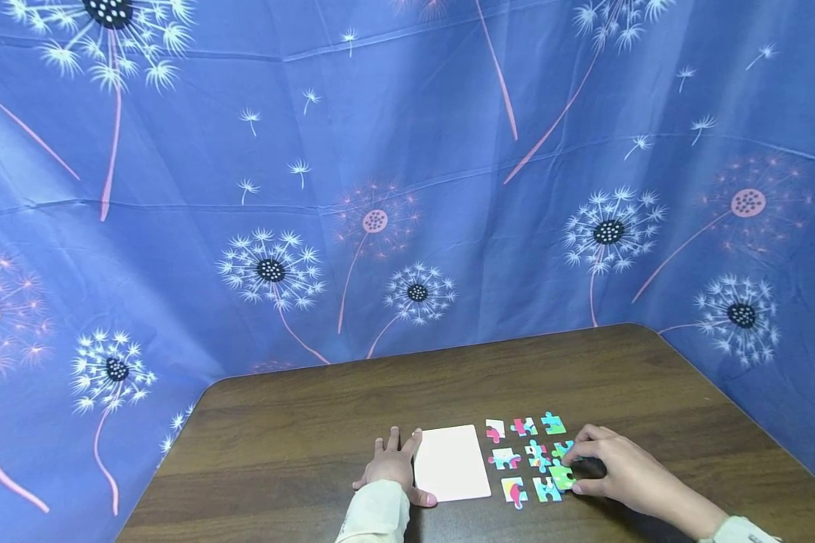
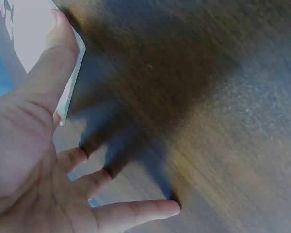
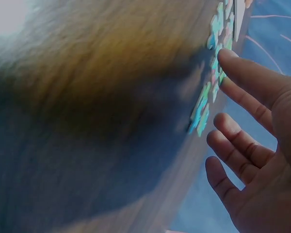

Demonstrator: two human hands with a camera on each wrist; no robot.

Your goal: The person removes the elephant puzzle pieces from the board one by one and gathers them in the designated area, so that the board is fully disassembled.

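Observation:
My left hand [image 1: 389, 469] rests with spread fingers at the left side of a square white board [image 1: 451, 463]. In the left wrist view its thumb [image 2: 58, 53] lies over the board's edge, while other fingertips touch the table. My right hand [image 1: 618, 467] pinches a green jigsaw piece [image 1: 562, 477] between thumb and index finger, at the right side of a group of pieces. That piece overlaps its neighbours in the head view. The other right fingers [image 3: 233, 150] are loosely bent and hold nothing.
Left of the green piece, several colourful jigsaw pieces lie in rough rows, among them a red and white one [image 1: 494, 431], a teal one [image 1: 553, 423] and a blue and green one [image 1: 546, 489]. Brown wooden table [image 1: 299, 445]; a blue dandelion-patterned cloth [image 1: 407, 151] hangs behind it.

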